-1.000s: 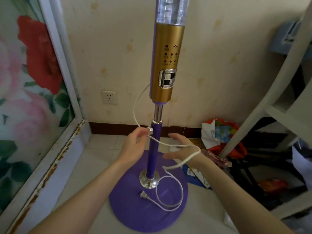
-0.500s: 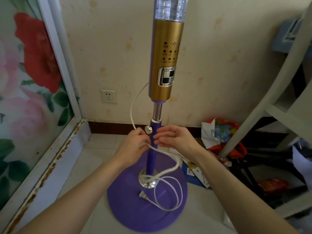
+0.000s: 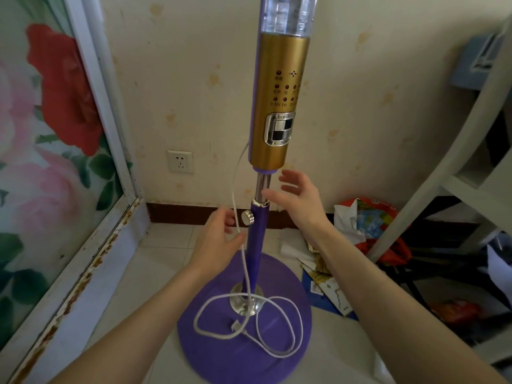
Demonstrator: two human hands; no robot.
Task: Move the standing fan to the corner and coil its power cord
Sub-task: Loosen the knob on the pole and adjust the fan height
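Note:
The standing fan stands by the wall, with a gold control column [image 3: 279, 101], a purple pole [image 3: 256, 245] and a round purple base [image 3: 277, 364]. Its white power cord [image 3: 235, 189] hangs from the column's underside and passes down between the thumb and fingers of my left hand [image 3: 219, 242]. That hand's fingers are loosely spread and the thumb tip touches the cord. Below it, the cord lies in loose loops on the base, with the plug [image 3: 235, 327] among them. My right hand [image 3: 297, 198] hovers open and empty beside the chrome tube.
A wall socket [image 3: 180, 161] is left of the fan. A flowered glass door with a rusty frame [image 3: 105, 245] closes the left side. Torn packaging and bags [image 3: 357, 220] litter the floor to the right, under a grey shelf frame [image 3: 432, 195].
My right hand let go of the cord and rose beside the chrome tube. The cord's loops dropped onto the base. My left hand's fingers loosened around the cord.

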